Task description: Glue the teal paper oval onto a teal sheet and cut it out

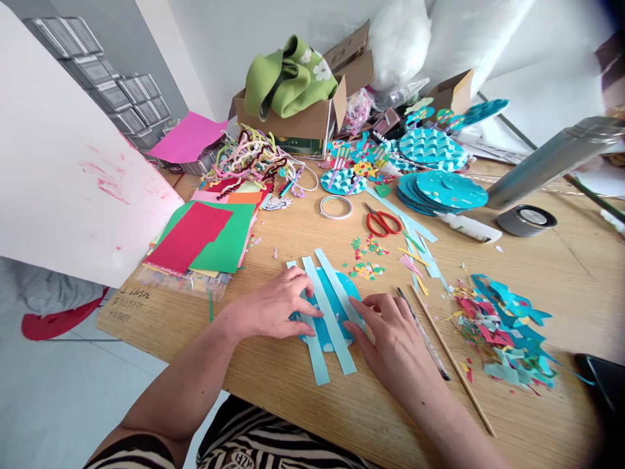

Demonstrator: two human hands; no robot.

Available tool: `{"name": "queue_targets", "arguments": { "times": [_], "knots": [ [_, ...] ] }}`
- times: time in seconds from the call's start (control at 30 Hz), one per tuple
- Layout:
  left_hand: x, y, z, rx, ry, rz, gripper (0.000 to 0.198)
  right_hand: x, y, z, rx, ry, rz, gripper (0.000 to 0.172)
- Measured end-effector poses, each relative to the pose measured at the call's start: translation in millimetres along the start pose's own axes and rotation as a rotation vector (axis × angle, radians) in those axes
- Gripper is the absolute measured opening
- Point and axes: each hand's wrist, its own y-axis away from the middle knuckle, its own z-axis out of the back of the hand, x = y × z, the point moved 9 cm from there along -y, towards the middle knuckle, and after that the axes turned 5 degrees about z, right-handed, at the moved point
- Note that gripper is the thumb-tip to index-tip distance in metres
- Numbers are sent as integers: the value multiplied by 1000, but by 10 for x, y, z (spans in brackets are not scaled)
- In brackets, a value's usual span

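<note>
A round blue paper disc point(344, 285) lies near the table's front edge, with three pale blue paper strips across it: a left strip point(319, 365), a middle strip point(328, 303) and a right strip point(336, 276). My left hand point(280, 303) rests over the left side of the disc, fingers spread, fingertips touching the left strip and reaching close to the middle one. On the other side, my right hand point(390, 326) has its thumb and index finger at the right strip, other fingers curled; its palm hides that strip's lower end.
Right of my hands lie a pen point(424, 335), a wooden stick point(452, 358) and a heap of paper scraps point(502, 332). Beyond are red-handled scissors point(384, 221), a tape roll point(336, 207), a glue bottle point(469, 227) and stacked blue discs point(449, 190). Coloured paper point(224, 241) lies left.
</note>
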Motion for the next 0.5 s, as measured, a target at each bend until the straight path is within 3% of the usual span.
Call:
{"name": "queue_targets", "arguments": {
  "times": [0.5],
  "knots": [
    [35,-24,-20,5,-18,26,26,157,9,-49,54,-142,91,28]
  ]
}}
